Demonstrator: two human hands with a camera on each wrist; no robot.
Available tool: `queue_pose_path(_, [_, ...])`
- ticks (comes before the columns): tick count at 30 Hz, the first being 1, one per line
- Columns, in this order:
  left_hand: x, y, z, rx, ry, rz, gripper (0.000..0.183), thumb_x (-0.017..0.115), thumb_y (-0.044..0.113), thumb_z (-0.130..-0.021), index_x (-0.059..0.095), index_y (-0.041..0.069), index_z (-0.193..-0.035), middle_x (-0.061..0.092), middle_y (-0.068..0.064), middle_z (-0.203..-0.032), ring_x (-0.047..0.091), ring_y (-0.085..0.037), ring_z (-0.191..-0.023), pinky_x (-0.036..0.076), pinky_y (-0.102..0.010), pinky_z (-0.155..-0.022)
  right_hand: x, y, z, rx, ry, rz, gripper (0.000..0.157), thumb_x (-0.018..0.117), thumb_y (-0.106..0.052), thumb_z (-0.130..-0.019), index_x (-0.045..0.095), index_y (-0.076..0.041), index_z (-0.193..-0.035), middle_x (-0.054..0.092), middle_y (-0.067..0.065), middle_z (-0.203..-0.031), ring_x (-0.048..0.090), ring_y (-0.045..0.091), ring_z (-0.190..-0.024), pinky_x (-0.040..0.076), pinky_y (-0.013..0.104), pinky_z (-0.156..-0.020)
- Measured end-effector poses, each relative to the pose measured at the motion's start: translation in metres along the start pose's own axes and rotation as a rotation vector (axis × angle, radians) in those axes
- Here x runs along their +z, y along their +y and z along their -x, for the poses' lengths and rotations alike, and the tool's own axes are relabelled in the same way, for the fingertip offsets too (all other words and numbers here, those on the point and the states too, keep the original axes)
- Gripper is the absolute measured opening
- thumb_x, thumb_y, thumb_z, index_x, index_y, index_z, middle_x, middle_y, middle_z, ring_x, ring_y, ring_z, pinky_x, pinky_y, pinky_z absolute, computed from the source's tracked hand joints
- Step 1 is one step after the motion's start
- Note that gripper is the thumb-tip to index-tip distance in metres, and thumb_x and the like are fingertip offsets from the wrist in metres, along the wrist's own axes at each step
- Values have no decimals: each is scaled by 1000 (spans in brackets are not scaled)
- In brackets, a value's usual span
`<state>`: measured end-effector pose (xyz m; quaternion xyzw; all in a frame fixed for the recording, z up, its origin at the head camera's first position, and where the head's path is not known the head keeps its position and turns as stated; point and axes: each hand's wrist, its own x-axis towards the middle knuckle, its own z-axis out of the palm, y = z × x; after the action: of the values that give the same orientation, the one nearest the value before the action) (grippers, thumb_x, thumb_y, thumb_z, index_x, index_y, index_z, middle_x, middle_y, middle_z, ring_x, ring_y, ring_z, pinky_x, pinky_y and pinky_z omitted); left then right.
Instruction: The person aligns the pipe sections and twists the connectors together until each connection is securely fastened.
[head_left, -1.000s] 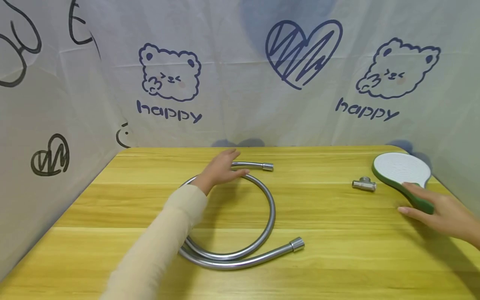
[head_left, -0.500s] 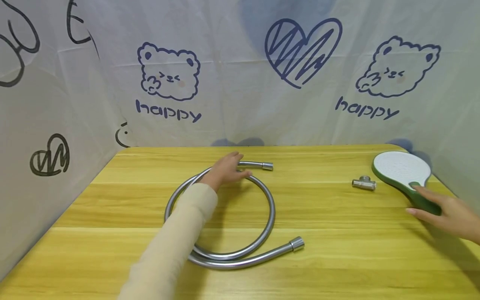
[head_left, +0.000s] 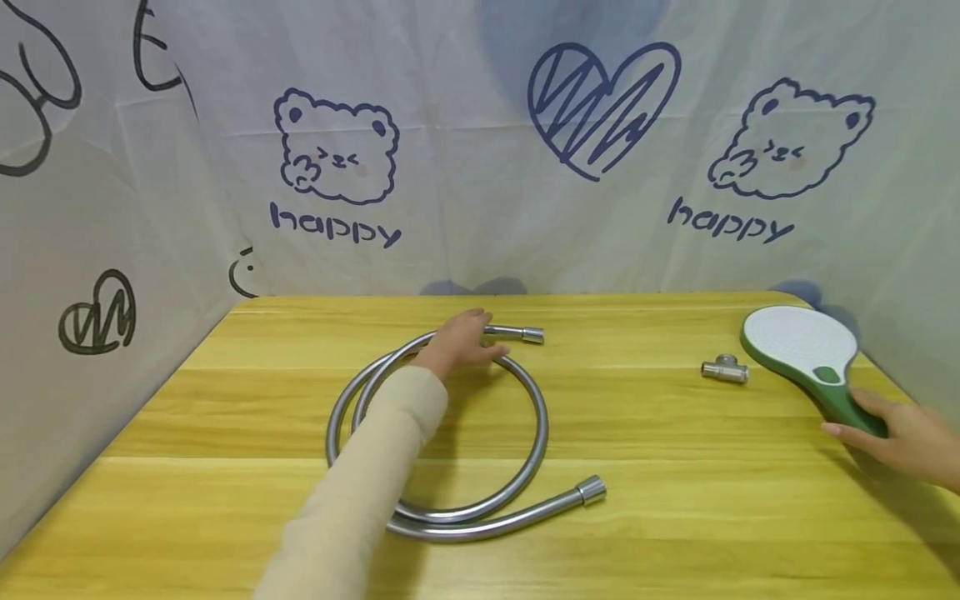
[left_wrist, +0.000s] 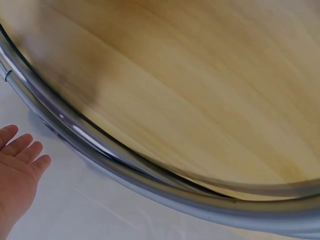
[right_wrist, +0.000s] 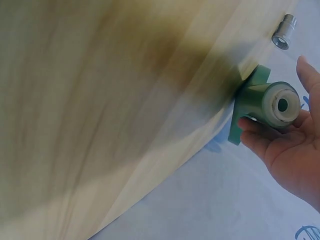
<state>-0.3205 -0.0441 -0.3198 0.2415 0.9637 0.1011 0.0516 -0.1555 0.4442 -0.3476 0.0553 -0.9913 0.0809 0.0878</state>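
Observation:
A grey metallic shower hose [head_left: 542,408] lies coiled on the wooden table, a connector at each end. Over its far side, near the far end, is my left hand [head_left: 461,340], its fingers extended; in the left wrist view that hand [left_wrist: 20,167] shows straight fingers beside the hose [left_wrist: 125,162]. At the right lies a green and white shower head [head_left: 801,337], white face up. My right hand [head_left: 911,437] is around the end of its handle. In the right wrist view, fingers reach along the green handle [right_wrist: 255,102] while the thumb stands away from it.
A small metal tee fitting [head_left: 725,369] lies left of the shower head. White cloth [head_left: 480,200] with drawn bears and hearts hangs behind the table and along both sides. The hose's nearer connector [head_left: 591,489] points right, close to the table's middle.
My left hand has moved slightly right over the hose. My right hand has shifted back along the shower head's handle toward its end. Hose, shower head and tee fitting stay in place.

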Motion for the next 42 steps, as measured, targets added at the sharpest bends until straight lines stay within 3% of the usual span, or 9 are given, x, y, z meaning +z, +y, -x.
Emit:
queue_pose_path(6, [6, 4, -4, 18, 19, -4, 68, 56, 41, -91, 37, -2, -139, 37, -19, -145, 33, -31, -136, 25, -37, -113, 0, -2, 1, 13, 1, 12, 74, 56, -42, -90, 39, 22, -124, 37, 1, -58, 30, 14, -50, 25, 24, -48])
queue_pose_path(11, [11, 8, -7, 25, 17, 1, 66, 57, 40, -90, 38, -2, -138, 39, -19, -144, 35, -31, -135, 26, -37, -112, -3, -6, -2, 28, -73, -11, 70, 52, -40, -94, 38, 20, -127, 44, 2, -58, 35, 15, -47, 28, 25, -47])
queue_pose_path(16, [12, 13, -11, 22, 8, -6, 66, 56, 39, -91, 37, -2, -139, 38, -18, -145, 34, -30, -135, 27, -37, -112, -4, -8, -7, -10, -56, -39, 57, 44, -31, -98, 46, 22, -119, 59, 41, -94, 58, 51, -76, 47, 50, -62])
queue_pose_path(20, [14, 16, -13, 29, -2, -25, 65, 56, 39, -92, 38, -2, -139, 40, -17, -143, 36, -30, -134, 28, -37, -112, -1, -9, -9, -60, -10, -37, 47, 41, -23, -100, 51, 21, -114, 49, 44, -110, 51, 59, -94, 43, 61, -73])
queue_pose_path(25, [17, 21, -16, 35, -12, -40, 63, 55, 38, -92, 38, -2, -138, 41, -17, -142, 37, -30, -133, 27, -36, -112, 0, -15, -13, -91, 9, -38, 38, 41, -14, -99, 53, 20, -111, 55, 44, -101, 56, 56, -86, 44, 59, -70])
queue_pose_path(28, [18, 22, -18, 31, -16, -52, 63, 53, 39, -93, 37, -1, -139, 41, -17, -143, 36, -30, -134, 27, -37, -112, -1, -18, -16, -88, -25, -30, 32, 43, -6, -97, 52, 19, -114, 59, 38, -89, 59, 41, -68, 46, 47, -60])
queue_pose_path(34, [20, 25, -20, 39, 1, -67, 57, 54, 38, -93, 44, -1, -133, 48, -16, -137, 44, -30, -128, 32, -37, -109, -4, -24, -19, -58, -127, 0, 37, 47, 1, -88, 45, 16, -122, 43, 3, -60, 29, 11, -46, 27, 27, -49])
queue_pose_path(38, [22, 28, -22, 57, 9, -89, 50, 54, 37, -93, 50, 0, -126, 54, -15, -127, 51, -29, -119, 37, -37, -104, -3, -26, -22, -99, -133, 34, 43, 57, 0, -83, 45, 15, -121, 60, 24, -76, 29, 9, -43, 29, 26, -48])
queue_pose_path(42, [23, 30, -22, 56, 5, -93, 49, 55, 37, -92, 51, 1, -125, 55, -14, -126, 52, -29, -118, 38, -38, -104, 0, -27, -26, -174, -101, 48, 49, 64, 1, -80, 45, 12, -123, 57, 40, -103, 29, 7, -43, 29, 24, -48])
